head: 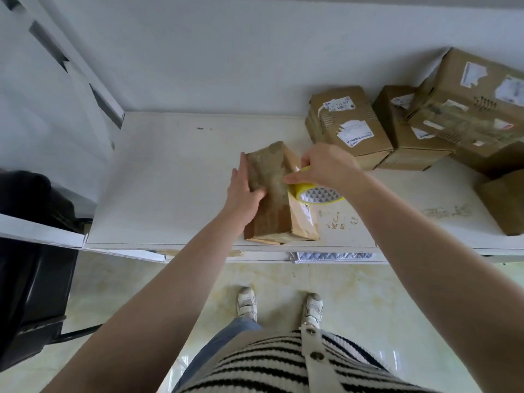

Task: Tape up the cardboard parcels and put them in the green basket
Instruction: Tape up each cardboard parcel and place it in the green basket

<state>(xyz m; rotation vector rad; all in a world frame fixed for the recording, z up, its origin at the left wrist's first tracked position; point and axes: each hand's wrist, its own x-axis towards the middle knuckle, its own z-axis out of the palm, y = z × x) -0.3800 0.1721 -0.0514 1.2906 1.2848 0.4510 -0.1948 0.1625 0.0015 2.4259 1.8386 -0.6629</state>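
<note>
The white desk [170, 180] fills the middle of the view and serves as the landmark here; its far edge meets a pale wall, and its near edge overhangs a tiled floor [119, 293]. On the desk's far right corner stands a pile of cardboard boxes [419, 123] with torn shipping labels, the biggest one leaning on two smaller ones, and another brown box [504, 205] lies at the desk's right edge. Left of the desk a black chair [31, 279] shows in part. Close to the desk's near edge, about midway along it, stands the cardboard parcel [272, 194], long and narrow, its top covered in brownish tape. The left hand [243, 188] lies flat against the parcel's left side, fingers straight, thumb pressed on the taped top. The right hand [323, 168] grips a yellow tape roll [317, 194] held against the parcel's right side, fingers curled over the roll, thumb stretched to the parcel's top edge. Below the desk's near edge the person's white sneakers [246, 303] stand on the floor.
</note>
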